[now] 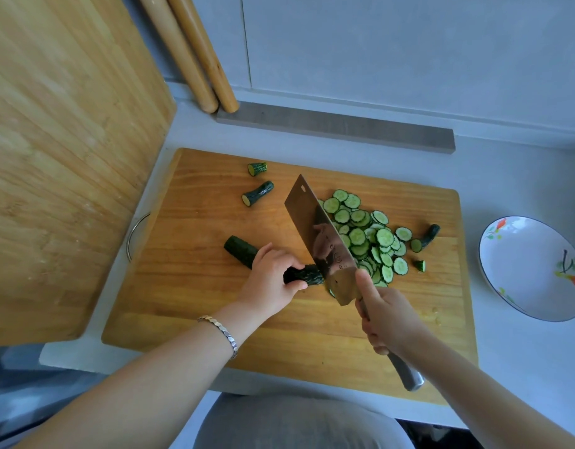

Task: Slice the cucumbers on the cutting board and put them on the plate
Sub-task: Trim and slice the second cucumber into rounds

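The cutting board [188,286] lies flat on the counter [522,367], close to the counter's front edge, so the person can reach all of it. A long dark cucumber [239,251] lies on the middle of the board. The left hand [273,280] is curled over it and holds it down, so it cannot roll away. The fingers are bent, I think to tuck the tips away from the sharp part. The right hand [388,319] is wrapped tight round the handle of a big knife [315,228], with one finger pressed on the side of the blade to steady it. The blade is down on the cut end of the cucumber, just beside the left hand's fingers, so this looks like the middle of a cut. That gap is small, so the fingers could get nicked. A heap of round slices [367,241] lies on the far side of the knife, toward the right edge of the board. Two cut-off ends [257,193] lie near the board's back edge, and another stub [430,235] lies past the heap. The plate [526,254] sits on the counter to the right of the board, apart from it, and holds no slices yet. There is bare counter between board and plate for carrying slices over. To the left, a big wooden board [69,157] leans up close, so there is little room on that side.
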The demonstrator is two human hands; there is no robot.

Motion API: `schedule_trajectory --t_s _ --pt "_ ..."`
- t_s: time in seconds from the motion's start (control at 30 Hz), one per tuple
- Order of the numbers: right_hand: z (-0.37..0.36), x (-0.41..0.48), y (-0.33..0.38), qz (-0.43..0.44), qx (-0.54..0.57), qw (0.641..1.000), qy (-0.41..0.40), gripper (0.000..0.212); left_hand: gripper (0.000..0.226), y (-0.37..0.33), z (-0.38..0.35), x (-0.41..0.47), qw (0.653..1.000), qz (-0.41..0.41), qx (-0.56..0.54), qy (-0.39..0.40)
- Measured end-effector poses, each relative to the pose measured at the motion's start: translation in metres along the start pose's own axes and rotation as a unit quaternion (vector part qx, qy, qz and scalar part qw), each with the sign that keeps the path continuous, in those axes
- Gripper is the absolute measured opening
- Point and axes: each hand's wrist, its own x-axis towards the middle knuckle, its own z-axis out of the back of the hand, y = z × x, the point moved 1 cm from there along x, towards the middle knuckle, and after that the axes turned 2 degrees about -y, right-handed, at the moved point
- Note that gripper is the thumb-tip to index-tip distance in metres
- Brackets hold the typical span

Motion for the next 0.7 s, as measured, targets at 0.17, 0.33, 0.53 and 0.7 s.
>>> schedule_trajectory --t_s 0.17,0.33,0.53,0.7 --pt "-0.008 0.005 -0.002 0.001 -0.025 1.000 -0.017 0.056 0.021 -0.001 0.001 0.000 1.000 -0.001 0.001 -0.003" --pt "-0.025 0.021 -0.012 0.027 -0.072 0.996 -0.038 0.056 0.020 -0.003 0.002 0.000 1.000 -0.009 0.001 -0.002" --pt "-0.027 0.026 -0.016 0.007 0.033 0.999 -0.036 0.055 0.026 0.004 0.005 -0.004 0.998 -0.056 0.004 0.018" --pt "-0.004 0.011 -0.009 -0.015 0.073 0.997 0.000 0.055 0.023 0.002 0.007 0.000 0.999 -0.029 -0.007 0.012"
